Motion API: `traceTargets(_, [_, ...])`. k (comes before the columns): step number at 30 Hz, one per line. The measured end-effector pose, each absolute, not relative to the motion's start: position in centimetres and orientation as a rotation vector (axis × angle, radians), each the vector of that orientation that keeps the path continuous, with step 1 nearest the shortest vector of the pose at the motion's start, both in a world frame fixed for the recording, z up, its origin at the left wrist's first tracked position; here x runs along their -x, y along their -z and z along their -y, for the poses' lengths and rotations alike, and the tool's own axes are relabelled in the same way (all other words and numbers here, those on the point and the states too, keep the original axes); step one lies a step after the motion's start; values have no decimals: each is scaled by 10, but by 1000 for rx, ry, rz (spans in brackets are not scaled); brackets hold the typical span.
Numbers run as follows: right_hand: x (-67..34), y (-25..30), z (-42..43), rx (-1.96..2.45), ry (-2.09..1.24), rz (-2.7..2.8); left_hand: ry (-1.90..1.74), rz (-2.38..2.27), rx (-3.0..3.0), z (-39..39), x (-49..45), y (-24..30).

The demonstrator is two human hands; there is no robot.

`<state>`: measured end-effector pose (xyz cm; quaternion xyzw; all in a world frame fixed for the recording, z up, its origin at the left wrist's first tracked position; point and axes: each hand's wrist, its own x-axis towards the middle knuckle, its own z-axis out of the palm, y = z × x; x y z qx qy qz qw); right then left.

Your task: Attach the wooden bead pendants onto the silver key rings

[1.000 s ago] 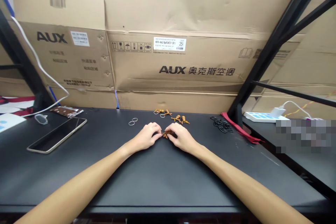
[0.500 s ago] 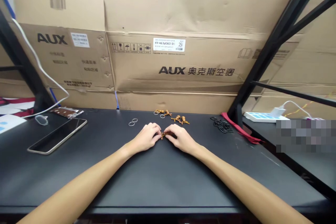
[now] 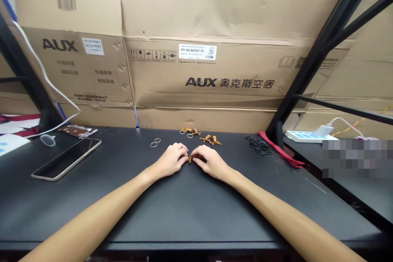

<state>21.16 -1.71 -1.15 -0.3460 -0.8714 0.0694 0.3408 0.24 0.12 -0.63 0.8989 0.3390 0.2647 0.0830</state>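
Observation:
My left hand [image 3: 171,159] and my right hand [image 3: 211,161] meet fingertip to fingertip over the black table [image 3: 184,208]. Both are closed in a pinch on one small brown pendant [image 3: 191,158] that shows between them. Just beyond my hands lie more brown pendants [image 3: 210,139], some on metal rings [image 3: 187,132]. A pair of loose metal key rings [image 3: 155,142] lies to the left of those.
A phone [image 3: 66,158] lies face up at the left, with a clear wrapper [image 3: 78,130] and a white cable [image 3: 46,77] behind it. Black rings [image 3: 259,145] and a red strap [image 3: 281,150] sit at the right. AUX cardboard boxes [image 3: 215,69] wall the back. A power strip [image 3: 303,136] lies beyond the black rack post [image 3: 310,65].
My hands have shifted very slightly on the pendant; nothing else has moved.

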Motion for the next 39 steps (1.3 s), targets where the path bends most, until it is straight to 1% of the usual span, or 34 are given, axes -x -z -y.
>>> traceTargets(4, [-216, 15, 11, 994, -156, 2210, -790, -1012, -2675, 1, -3, 4])
traceTargets(12, [-211, 11, 18, 866, -225, 2272, -780, -1011, -2679, 1, -2, 6])
traceTargets(20, [-217, 16, 9, 1039, -143, 2209, -737, -970, -2694, 1, -4, 4])
traceTargets(29, [-211, 6, 20, 881, -261, 2262, -757, -976, -2701, 4, -3, 3])
traceTargets(39, [-219, 21, 5, 1072, -133, 2186, -754, -915, -2702, 5, -4, 0])
